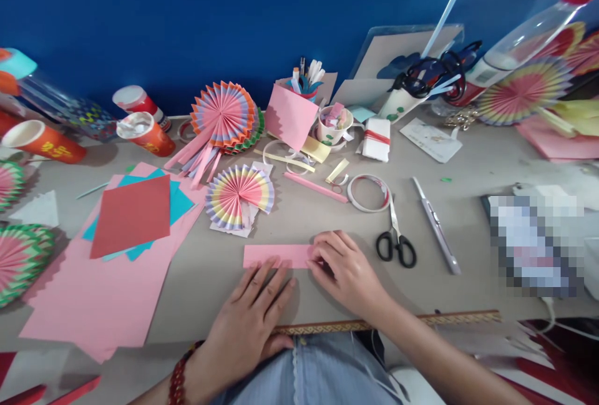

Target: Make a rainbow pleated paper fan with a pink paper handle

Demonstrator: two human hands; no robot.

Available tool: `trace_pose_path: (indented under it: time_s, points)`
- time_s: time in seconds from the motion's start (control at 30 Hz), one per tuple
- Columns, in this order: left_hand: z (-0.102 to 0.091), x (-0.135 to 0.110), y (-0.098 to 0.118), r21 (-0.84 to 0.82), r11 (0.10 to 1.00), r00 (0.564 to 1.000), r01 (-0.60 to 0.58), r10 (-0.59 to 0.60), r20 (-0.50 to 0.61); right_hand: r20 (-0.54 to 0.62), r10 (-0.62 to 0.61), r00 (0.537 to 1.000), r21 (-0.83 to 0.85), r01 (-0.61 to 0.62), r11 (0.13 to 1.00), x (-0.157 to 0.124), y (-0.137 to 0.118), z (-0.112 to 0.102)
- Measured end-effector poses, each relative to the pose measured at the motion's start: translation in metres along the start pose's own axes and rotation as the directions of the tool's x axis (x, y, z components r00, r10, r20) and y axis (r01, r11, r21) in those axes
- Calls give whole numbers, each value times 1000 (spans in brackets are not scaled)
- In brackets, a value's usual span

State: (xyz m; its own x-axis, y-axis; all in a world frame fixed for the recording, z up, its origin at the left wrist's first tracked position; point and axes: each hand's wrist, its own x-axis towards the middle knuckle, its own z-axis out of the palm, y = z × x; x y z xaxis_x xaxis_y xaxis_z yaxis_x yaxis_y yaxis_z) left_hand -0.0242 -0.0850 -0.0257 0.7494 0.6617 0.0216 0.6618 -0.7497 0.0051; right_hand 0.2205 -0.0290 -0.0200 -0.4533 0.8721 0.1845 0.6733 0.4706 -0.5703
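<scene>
The left hand (246, 314) rests spread over the near edge of a pink strip (281, 251); the right hand (345, 268) curls at its right end. Scissors (397, 239) lie rightward, a small fan (227, 191) beyond.

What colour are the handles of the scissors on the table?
Black; the scissors' handles show best in the head view.

Light: diffuse, mod. bright. Shadows: soft, by cup (47, 141), 9 o'c. Ctr.: fairly sharp. Distort.: wide-angle; bottle (528, 37), 2 o'c., stretched, sl. blurred. Phone (533, 246), 3 o'c.: pixelated.
</scene>
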Motion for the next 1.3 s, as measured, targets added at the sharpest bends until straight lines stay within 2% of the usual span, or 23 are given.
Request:
trace_pose_path:
  time_s: [0.3, 0.47, 0.67, 0.8, 0.9, 1.07, 1.2, 1.3]
  points:
    - [2, 0, -1, -14, 1000, 1000, -13, 14, 3, -8, -5, 1000, -19, 5, 1000, 1, -2, -1]
    - [5, -1, -2, -23, 999, 999, -26, 25, -38, 16, -80, 997, -30, 80, 996, -2, 6, -6]
    - [5, -2, -2, -26, 999, 999, -37, 36, -17, 85, -192, 978, -279, 208, 937, -16, 1, -5]
    - [5, -3, -2, -22, 999, 999, -37, 37, -14, 114, -193, 974, -338, 221, 915, -20, -11, 4]
    - [4, -3, -3, -37, 999, 999, -34, 34, -16, 95, -156, 983, -350, 180, 919, -25, -12, 2]
    - [1, -1, -5, -43, 998, 999, -34, 33, -31, 65, -121, 991, -323, 135, 937, -43, 3, -18]
    - [1, -1, -4, -55, 998, 999, -29, 27, -38, -5, -154, 988, -315, 145, 938, -52, 7, -29]
    - [2, -1, -3, -47, 998, 999, -31, 29, -43, -40, -183, 982, -312, 162, 936, -46, -2, -26]
